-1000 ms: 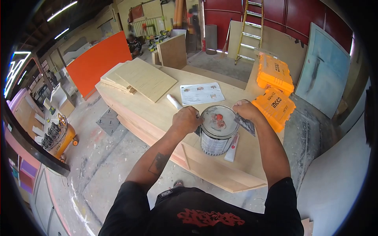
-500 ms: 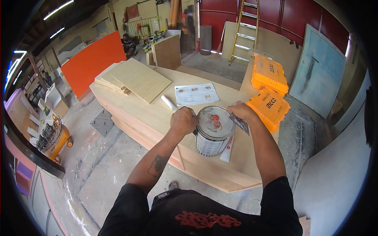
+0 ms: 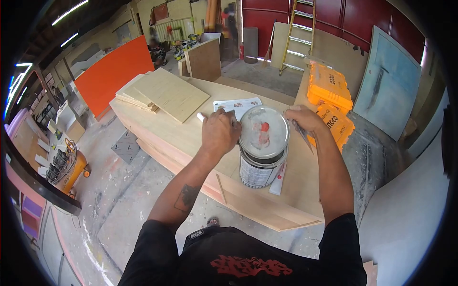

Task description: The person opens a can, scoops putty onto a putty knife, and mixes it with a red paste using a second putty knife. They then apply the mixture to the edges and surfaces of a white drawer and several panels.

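The round grey lid (image 3: 264, 132), with a red spot in its middle, is raised above the can (image 3: 257, 172), and a dark gap shows between them. My left hand (image 3: 221, 132) is closed at the lid's left edge, holding something grey that is mostly hidden by the fingers. To the right of the lid, my right hand (image 3: 305, 118) is closed on a thin dark scraper blade (image 3: 303, 136) pointing down. A white tool with a red mark (image 3: 278, 180) lies on the wooden bench (image 3: 191, 143) beside the can.
Printed paper (image 3: 238, 104), a white tube (image 3: 201, 117) and plywood sheets (image 3: 172, 95) lie behind the can. Orange cases (image 3: 330, 86) stand to the right. Further back are a ladder (image 3: 296, 40), an orange panel (image 3: 114, 71) and a seated person (image 3: 156, 52).
The lid has come up off the can's rim. My left hand has moved up and slightly left, my right hand up and to the right, with the scraper now away from the can.
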Demonstrator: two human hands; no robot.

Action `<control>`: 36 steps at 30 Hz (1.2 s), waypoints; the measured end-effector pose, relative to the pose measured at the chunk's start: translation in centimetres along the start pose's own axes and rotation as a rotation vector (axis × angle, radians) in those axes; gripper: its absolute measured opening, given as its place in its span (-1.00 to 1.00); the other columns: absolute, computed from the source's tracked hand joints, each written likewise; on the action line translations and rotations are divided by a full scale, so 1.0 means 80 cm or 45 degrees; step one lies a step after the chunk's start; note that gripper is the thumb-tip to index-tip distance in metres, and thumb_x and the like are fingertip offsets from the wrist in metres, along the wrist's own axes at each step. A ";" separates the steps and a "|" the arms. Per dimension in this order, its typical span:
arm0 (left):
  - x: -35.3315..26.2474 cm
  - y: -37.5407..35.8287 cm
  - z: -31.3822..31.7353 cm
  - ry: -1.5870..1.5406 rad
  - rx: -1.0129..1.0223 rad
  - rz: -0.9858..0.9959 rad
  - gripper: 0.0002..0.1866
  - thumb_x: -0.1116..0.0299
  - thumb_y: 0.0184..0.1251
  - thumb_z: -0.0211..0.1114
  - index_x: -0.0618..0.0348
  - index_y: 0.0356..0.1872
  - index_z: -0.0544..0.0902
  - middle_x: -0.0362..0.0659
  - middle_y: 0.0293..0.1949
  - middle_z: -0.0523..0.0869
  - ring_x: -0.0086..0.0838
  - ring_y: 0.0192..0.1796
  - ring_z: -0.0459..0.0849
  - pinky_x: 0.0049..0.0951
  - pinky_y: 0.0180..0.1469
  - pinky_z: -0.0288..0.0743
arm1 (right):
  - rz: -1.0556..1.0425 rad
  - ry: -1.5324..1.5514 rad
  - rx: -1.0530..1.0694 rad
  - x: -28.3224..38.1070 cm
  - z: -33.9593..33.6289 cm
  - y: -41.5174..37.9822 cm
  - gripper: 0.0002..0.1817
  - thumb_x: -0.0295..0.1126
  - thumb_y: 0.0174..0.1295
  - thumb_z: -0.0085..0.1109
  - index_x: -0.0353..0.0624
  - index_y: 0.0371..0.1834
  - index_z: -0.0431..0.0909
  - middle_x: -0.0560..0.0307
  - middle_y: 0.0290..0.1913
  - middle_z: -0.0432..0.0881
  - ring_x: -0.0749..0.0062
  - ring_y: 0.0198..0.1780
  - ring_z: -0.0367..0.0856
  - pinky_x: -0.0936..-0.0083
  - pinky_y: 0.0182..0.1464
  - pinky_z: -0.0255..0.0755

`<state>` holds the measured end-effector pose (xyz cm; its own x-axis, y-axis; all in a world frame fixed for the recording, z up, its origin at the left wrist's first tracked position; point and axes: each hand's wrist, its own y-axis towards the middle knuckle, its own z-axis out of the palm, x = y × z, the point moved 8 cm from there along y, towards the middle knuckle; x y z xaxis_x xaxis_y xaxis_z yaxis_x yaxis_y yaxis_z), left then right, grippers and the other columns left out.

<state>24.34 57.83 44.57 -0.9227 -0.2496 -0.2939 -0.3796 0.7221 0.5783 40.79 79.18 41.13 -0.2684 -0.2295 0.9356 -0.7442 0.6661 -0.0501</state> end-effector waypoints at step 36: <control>0.458 -0.008 0.128 -0.155 0.479 -0.406 -0.82 0.35 0.22 0.31 0.29 -0.30 0.71 0.13 -0.19 0.69 0.05 -0.08 0.71 -0.02 0.05 0.55 | 0.352 -0.516 -0.618 0.076 0.037 -0.087 -0.87 -0.41 0.39 0.11 -0.24 -0.17 0.59 0.39 -0.34 0.46 0.79 -0.46 0.23 0.71 -0.43 0.13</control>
<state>-8.58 54.84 25.66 -0.7415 -0.4349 -0.5110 -0.5699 0.8101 0.1375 42.53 71.05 46.10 -0.6868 -0.1901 0.7015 -0.2831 0.9589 -0.0172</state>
